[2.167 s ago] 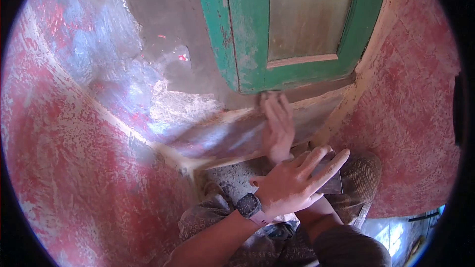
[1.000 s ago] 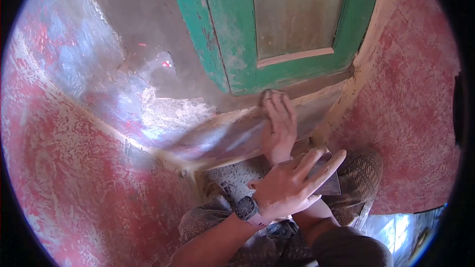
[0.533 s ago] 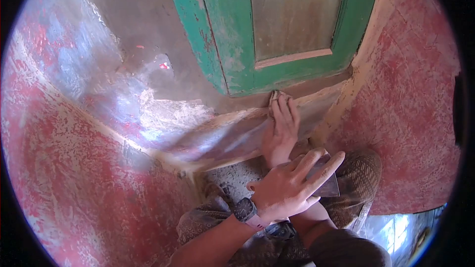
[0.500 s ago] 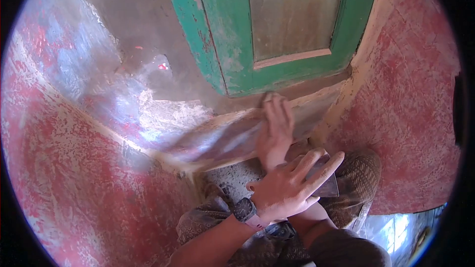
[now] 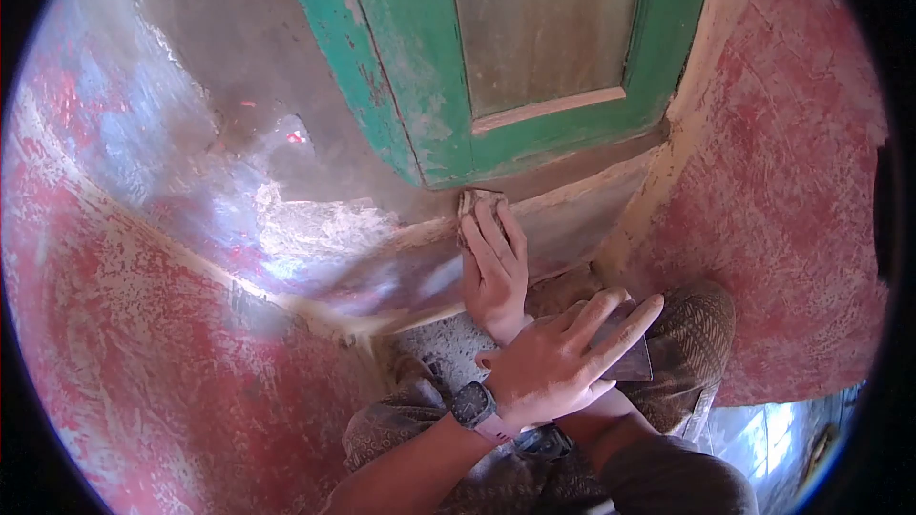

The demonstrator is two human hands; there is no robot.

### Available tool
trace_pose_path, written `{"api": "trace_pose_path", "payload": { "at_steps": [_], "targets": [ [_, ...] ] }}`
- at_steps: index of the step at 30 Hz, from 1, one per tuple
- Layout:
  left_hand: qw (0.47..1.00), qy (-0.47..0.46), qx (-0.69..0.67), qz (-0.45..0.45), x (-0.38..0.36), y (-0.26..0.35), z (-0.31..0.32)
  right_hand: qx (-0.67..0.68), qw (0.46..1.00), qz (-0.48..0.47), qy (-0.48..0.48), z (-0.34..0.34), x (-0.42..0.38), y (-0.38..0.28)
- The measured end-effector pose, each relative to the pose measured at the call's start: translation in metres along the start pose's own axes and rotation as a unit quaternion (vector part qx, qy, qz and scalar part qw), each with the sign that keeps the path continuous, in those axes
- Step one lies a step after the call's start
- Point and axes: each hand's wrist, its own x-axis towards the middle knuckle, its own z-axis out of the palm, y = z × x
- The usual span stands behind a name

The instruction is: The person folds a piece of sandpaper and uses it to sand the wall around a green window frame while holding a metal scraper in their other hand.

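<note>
My right hand (image 5: 496,277) reaches up under my left wrist from the dark sleeve at lower right. Its fingers press a worn piece of sandpaper (image 5: 484,197) against the ledge (image 5: 563,196) below the green window frame (image 5: 544,129). Crossing over that forearm, my left hand (image 5: 549,367) wears a watch and points right. A scraper (image 5: 635,359) is held in it, the flat dark blade showing past the fingers. Two left fingers stretch out over the blade; most of the handle is hidden by the hand.
Red, scuffed walls (image 5: 763,229) rise on the right and lower left. Patchy bare plaster (image 5: 324,234) lies left of the frame. My bent knees (image 5: 692,353) sit close below the ledge. A rough grey surface (image 5: 444,343) shows between knee and wall.
My right hand has slid left along the ledge, and the sandpaper under its fingers now shows clearly. My left hand has stayed in place with the scraper. The view has shifted slightly.
</note>
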Motion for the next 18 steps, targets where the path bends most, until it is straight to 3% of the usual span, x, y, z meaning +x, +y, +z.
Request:
{"api": "trace_pose_path", "payload": {
  "at_steps": [3, 6, 9, 12, 15, 18],
  "targets": [
    [1.000, -0.013, 0.003, -0.005, 0.000, 0.001, -0.001, -0.036, 0.999, 0.000, -0.019, -0.017, 0.015, 0.030],
    [1.000, -0.006, 0.012, -0.015, -0.002, 0.001, -0.004, -0.135, 0.988, 0.054, 0.056, -0.032, 0.020, 0.060],
    [1.000, 0.010, 0.012, 0.002, 0.000, 0.000, -0.001, -0.131, 0.989, 0.039, 0.063, -0.024, 0.017, 0.039],
    [1.000, -0.005, 0.011, 0.003, 0.000, 0.000, 0.005, -0.012, 1.000, -0.001, -0.008, -0.011, 0.006, 0.007],
    [1.000, -0.018, 0.012, -0.008, 0.001, 0.004, 0.003, -0.042, 0.999, 0.009, -0.031, -0.023, 0.013, 0.021],
    [1.000, 0.022, 0.017, 0.006, -0.001, 0.001, 0.008, -0.088, 0.994, 0.044, 0.047, -0.023, 0.018, 0.025]
  ]
}}
